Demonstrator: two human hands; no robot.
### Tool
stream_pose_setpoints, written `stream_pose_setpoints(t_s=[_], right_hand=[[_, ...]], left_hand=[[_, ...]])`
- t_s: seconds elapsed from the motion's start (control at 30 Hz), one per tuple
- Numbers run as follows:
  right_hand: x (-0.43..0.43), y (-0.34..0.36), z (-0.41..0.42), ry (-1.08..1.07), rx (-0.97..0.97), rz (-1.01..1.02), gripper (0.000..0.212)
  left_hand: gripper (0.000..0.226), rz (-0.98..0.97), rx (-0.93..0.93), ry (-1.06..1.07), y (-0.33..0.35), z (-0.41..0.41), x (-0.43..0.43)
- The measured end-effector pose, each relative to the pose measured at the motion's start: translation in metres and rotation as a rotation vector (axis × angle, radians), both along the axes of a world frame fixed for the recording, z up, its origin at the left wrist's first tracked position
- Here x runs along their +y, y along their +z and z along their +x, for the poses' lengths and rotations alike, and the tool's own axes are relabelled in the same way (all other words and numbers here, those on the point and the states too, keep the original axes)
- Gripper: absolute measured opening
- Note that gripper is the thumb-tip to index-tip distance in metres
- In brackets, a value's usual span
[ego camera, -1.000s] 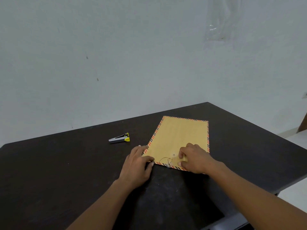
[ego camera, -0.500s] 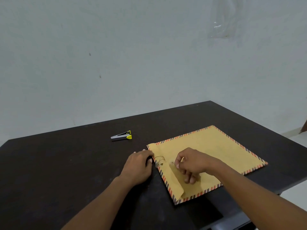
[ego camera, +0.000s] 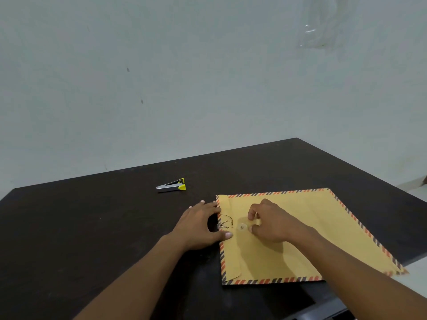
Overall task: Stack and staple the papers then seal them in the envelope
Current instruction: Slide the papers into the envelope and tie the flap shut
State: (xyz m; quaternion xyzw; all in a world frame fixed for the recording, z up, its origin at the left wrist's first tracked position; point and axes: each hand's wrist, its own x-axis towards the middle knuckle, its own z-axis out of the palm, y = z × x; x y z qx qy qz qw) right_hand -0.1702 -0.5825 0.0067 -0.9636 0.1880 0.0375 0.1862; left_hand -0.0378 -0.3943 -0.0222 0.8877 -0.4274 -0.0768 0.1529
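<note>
A yellow-brown envelope [ego camera: 300, 229] with red and dark striped edges lies flat on the dark table [ego camera: 92, 227], its flap folded down at the left end. Two round clasp discs sit on the flap side, with a thin dark string [ego camera: 226, 219] looped at the left disc. My left hand [ego camera: 201, 224] rests at the envelope's left edge, thumb pressing on the flap, fingers apart. My right hand [ego camera: 270, 221] lies on the envelope beside the right disc [ego camera: 242, 226], fingertips curled by it. No loose papers are visible.
A small grey stapler [ego camera: 172, 185] with yellow ends lies on the table, behind and left of the envelope. The table's right edge runs close past the envelope's far right corner, which overhangs slightly. A pale wall stands behind.
The envelope has been turned from pointing away from me to lying sideways, flap end left. Both hands stayed at the flap end, near the string clasp.
</note>
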Motion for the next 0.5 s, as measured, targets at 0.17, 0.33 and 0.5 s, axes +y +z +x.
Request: stream_pose_setpoints(t_s=[0.17,0.33,0.5], right_hand=[[0.008,0.012,-0.008,-0.054,0.049,0.164,0.015],[0.014,0.020,-0.008,-0.102,-0.001,0.431,0.016],[0.008,0.002,0.031,-0.156,-0.262,0.118,0.009]], left_hand=[[0.086,-0.028,-0.142,0.157,0.003,0.004,0.001],[0.040,-0.097,-0.225,0.241,0.003,-0.007,-0.001],[0.026,-0.140,-0.317,0.229,-0.008,-0.020,0.000]])
